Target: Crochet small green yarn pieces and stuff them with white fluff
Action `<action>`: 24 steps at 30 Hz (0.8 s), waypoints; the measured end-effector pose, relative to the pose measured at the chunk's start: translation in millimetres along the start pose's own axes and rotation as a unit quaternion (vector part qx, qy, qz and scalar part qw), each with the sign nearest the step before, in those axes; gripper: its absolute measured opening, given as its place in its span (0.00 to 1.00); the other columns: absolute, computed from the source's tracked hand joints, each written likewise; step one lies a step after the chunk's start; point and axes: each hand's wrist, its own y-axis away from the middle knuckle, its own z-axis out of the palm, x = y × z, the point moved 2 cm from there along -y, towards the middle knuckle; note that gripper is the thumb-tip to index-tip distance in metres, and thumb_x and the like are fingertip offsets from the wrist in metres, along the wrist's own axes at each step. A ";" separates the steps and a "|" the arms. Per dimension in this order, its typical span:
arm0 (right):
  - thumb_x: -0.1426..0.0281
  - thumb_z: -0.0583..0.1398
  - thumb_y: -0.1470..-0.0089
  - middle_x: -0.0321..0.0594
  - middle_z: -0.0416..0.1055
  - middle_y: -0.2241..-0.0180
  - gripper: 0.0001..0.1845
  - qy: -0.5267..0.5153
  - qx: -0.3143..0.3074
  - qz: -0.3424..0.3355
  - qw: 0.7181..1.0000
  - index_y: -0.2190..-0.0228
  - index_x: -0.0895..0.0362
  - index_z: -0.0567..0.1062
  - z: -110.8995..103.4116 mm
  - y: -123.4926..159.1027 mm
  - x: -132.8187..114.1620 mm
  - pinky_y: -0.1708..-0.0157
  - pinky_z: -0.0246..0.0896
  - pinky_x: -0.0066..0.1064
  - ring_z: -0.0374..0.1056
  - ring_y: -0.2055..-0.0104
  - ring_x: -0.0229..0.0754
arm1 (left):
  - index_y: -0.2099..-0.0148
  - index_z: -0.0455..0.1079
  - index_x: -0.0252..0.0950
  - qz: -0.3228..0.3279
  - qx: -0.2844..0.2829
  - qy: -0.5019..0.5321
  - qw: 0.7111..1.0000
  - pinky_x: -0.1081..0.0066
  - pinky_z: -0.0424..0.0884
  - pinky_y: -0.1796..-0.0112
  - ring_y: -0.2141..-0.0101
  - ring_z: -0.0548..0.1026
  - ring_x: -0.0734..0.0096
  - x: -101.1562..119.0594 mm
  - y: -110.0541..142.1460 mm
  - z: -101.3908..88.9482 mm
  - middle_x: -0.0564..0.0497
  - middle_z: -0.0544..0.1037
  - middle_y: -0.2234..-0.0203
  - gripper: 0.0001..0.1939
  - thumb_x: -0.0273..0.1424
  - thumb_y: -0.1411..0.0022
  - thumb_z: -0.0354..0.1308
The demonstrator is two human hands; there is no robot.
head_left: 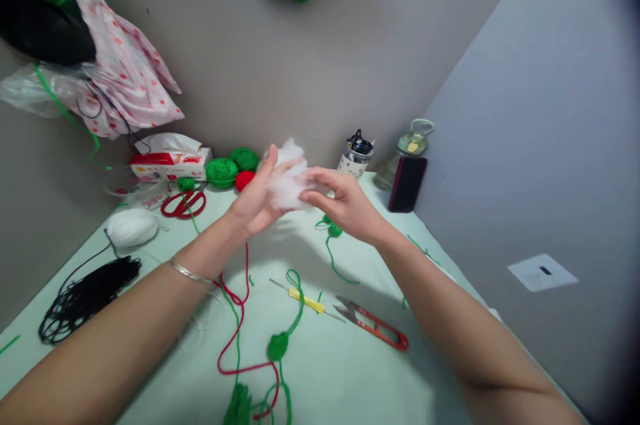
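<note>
A tuft of white fluffy stuffing [289,184] rests against the palm of my left hand [256,202], whose thumb points up and whose fingers lie behind the fluff. My right hand [345,202] pinches the tuft's right side between thumb and fingers. Both hands are raised above the table. Below them lie a yellow-handled crochet hook [306,300], orange thread snips [375,326] and a small green crocheted piece [278,346] with a yarn tail. Another small green piece [334,230] sits just under my right hand.
Green yarn balls [222,173], a tissue box [173,164] and red scissors [184,204] are at the back left. White yarn [133,228] and a black yarn skein [90,298] lie left. A phone [408,185], bottle [395,165] and pen cup [355,162] stand back right.
</note>
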 end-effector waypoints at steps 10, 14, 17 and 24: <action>0.62 0.64 0.35 0.55 0.63 0.35 0.24 0.185 -0.042 -0.096 0.977 0.42 0.56 0.68 45.6 49.3 -38.3 0.35 0.62 0.53 0.60 0.32 0.57 | 0.63 0.70 0.35 -0.064 0.097 0.163 0.980 0.83 0.56 0.83 0.82 0.61 0.84 0.1 73.4 19.0 0.59 0.64 0.78 0.14 0.39 0.28 0.63; 0.63 0.61 0.32 0.52 0.66 0.37 0.24 0.152 0.014 -0.088 0.984 0.38 0.51 0.66 43.9 92.3 -56.7 0.38 0.65 0.50 0.63 0.34 0.54 | 0.58 0.73 0.36 -0.052 0.127 0.132 0.982 0.84 0.53 0.85 0.84 0.57 0.85 8.5 102.9 2.8 0.61 0.64 0.79 0.11 0.38 0.31 0.68; 0.69 0.64 0.35 0.52 0.74 0.45 0.22 0.200 -0.186 -0.111 0.955 0.41 0.54 0.70 64.3 125.3 -60.1 0.40 0.65 0.50 0.67 0.40 0.55 | 0.70 0.67 0.37 -0.057 0.127 0.098 0.985 0.82 0.54 0.85 0.85 0.56 0.84 11.9 126.5 -2.2 0.61 0.59 0.82 0.24 0.49 0.32 0.66; 0.78 0.62 0.38 0.38 0.71 0.71 0.11 -0.006 -0.188 0.099 0.977 0.73 0.55 0.74 84.4 154.2 -57.8 0.45 0.59 0.43 0.65 0.62 0.44 | 0.78 0.68 0.37 -0.078 0.076 -0.055 0.993 0.75 0.63 0.81 0.84 0.65 0.75 15.9 171.7 11.1 0.53 0.65 0.85 0.34 0.60 0.33 0.55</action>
